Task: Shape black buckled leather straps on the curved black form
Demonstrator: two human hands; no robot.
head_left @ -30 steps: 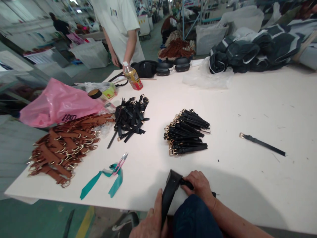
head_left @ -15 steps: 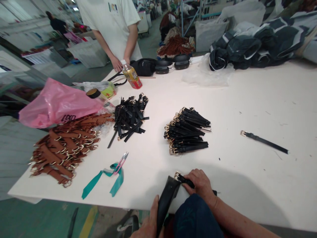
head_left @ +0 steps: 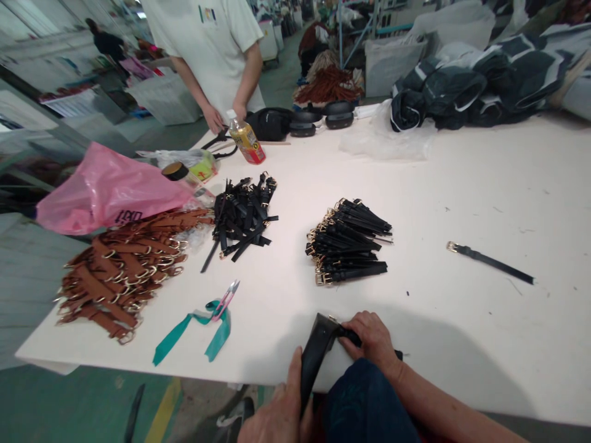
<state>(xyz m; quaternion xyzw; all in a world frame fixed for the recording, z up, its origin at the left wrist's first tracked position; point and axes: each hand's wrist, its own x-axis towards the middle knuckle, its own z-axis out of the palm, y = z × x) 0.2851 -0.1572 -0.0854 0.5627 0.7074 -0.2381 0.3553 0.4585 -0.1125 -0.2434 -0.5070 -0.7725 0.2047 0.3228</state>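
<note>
At the near edge of the white table [head_left: 462, 184], my right hand [head_left: 373, 339] is closed on a black strap [head_left: 344, 335] where it meets a wide black leather piece [head_left: 314, 360]. My left hand [head_left: 279, 412] grips the lower end of that wide piece below the table edge. A neat stack of black buckled straps [head_left: 346, 243] lies just beyond my hands. One single black strap with a gold buckle [head_left: 489, 262] lies apart to the right.
A loose pile of black straps [head_left: 242, 215] and a heap of brown straps [head_left: 120, 271] lie to the left, with a pink bag [head_left: 108, 191], pink snips on teal ribbon [head_left: 207, 320] and a drink bottle [head_left: 245, 141]. A person in a white shirt [head_left: 212, 43] stands at the far edge. Dark fabric [head_left: 475, 80] is piled at the back right.
My hands have kept their hold on the black piece and shifted it slightly; the gold buckle that showed half a second ago is now mostly covered. The person opposite moved a hand near the bottle.
</note>
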